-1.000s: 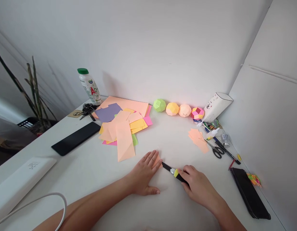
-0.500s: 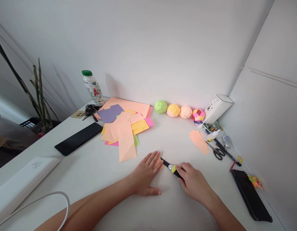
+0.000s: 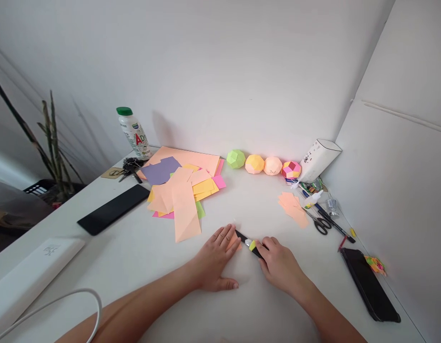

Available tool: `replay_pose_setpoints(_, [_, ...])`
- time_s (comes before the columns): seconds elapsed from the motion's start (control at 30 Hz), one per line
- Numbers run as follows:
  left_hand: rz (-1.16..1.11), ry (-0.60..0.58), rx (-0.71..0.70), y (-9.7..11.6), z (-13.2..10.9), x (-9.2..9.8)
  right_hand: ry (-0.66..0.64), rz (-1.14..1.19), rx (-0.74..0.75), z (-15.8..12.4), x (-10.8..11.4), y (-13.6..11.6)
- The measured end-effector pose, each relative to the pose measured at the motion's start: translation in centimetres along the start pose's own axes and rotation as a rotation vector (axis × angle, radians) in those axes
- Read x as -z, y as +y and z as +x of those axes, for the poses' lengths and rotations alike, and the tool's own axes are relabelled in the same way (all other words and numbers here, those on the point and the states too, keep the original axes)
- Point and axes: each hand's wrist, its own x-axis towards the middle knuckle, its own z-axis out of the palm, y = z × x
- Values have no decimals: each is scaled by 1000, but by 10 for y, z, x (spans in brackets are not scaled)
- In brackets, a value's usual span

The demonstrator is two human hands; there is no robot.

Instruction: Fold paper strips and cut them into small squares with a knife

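While the left hand [image 3: 215, 259] pins paper [image 3: 235, 241], the cutter [image 3: 249, 244] has slid closer.

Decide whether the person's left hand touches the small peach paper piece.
Touching. The head view shows the left hand flat, fingertips covering part of the small peach paper piece; the right hand holds a black-and-yellow utility knife beside it.

The right hand [image 3: 281, 264] has slid its black and yellow cutter [image 3: 249, 244] leftward across the surface, its tip now nearer the left hand's fingers [image 3: 230, 237] over the peach paper [image 3: 236, 242].
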Motion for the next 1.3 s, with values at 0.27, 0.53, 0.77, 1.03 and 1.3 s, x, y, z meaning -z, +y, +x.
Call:
replay_pose_setpoints(0.27, [-9,-8,1,-1,0,0,15,-8,-15,3,-4,-2])
replay_pose_setpoints(0.53, [-13,-18,-8,1,0,2,42,9,-24,3,-6,-3])
replay_pose_setpoints(0.77, [11,25,-13,-1,-2,-3,40,59,-25,-2,-4,4])
replay_pose_setpoints(1.03, [-27,197,77,-3,2,-11,109,245,44,-12,-8,15])
replay_pose_setpoints(1.3, [-153,367,209,-10,4,-11,209,215,-9,-13,-9,24])
